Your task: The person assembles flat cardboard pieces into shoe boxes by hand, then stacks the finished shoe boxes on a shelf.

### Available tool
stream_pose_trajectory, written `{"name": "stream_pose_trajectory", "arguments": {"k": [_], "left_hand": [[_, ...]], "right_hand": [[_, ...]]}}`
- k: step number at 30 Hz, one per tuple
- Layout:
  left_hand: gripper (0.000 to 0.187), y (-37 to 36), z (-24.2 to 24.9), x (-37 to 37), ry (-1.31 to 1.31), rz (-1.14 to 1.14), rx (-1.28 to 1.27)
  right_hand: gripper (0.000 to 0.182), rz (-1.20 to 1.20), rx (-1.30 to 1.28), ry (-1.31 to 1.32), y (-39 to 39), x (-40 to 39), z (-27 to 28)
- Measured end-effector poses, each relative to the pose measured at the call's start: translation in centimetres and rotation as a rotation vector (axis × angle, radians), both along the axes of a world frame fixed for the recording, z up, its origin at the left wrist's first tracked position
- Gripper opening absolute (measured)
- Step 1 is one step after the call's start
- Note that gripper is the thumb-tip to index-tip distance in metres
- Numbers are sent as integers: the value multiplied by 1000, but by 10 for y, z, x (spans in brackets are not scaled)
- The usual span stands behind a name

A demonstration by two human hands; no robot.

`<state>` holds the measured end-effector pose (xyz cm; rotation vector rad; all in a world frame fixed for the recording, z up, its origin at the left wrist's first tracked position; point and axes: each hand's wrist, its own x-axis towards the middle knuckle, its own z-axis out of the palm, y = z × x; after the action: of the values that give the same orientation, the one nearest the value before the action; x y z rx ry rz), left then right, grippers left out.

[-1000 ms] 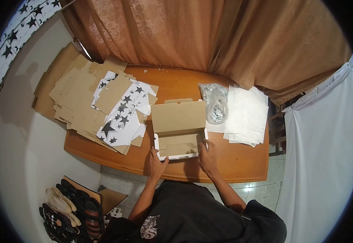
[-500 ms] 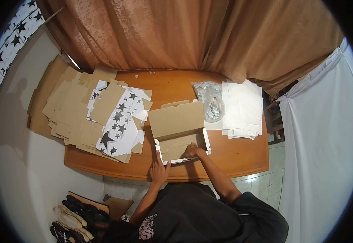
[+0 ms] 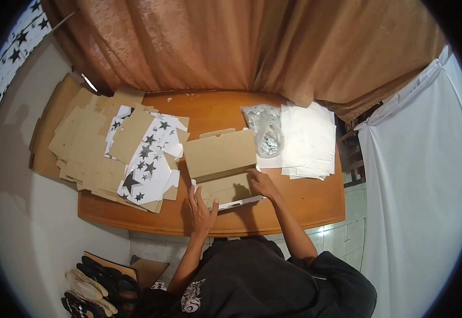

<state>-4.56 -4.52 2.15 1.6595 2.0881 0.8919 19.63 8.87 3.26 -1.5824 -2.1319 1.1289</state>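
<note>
Brown curtains hang behind the wooden table, above pale floor tiles.

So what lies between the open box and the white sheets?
A plastic bag of silvery pieces lies between the box and the white sheets, in the head view.

Brown curtains hang beside a draped white cloth. Footwear sits near a pale wall.

The right hand hides part of the right end of the box, and the left hand covers part of its left end. The silvery pieces in the bag are too small to identify. At near left, the lower edge cuts off the shoes.
</note>
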Motion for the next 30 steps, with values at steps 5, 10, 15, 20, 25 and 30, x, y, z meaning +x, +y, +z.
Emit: {"name": "stream_pose_trajectory", "arguments": {"k": [5,10,15,20,25,30], "left_hand": [[56,47,34,57,-650,-201,-57],[54,86,18,142,-798,-347,-141],[51,118,-10,229,-718,-417,-178],[54,151,-52,290,-577,-442,-313],[57,174,-72,328,-489,-360,-410],[58,183,-87,349,-517,-331,-377]], "right_hand": [[44,-263,-11,305,-20,59,3],[41,-415,-8,344,-34,132,-21],[33,-586,-86,388,-31,197,-22],[33,-624,-130,399,0,252,-60],[34,-584,13,244,45,280,-61],[32,-395,239,98,74,292,-101]]}}
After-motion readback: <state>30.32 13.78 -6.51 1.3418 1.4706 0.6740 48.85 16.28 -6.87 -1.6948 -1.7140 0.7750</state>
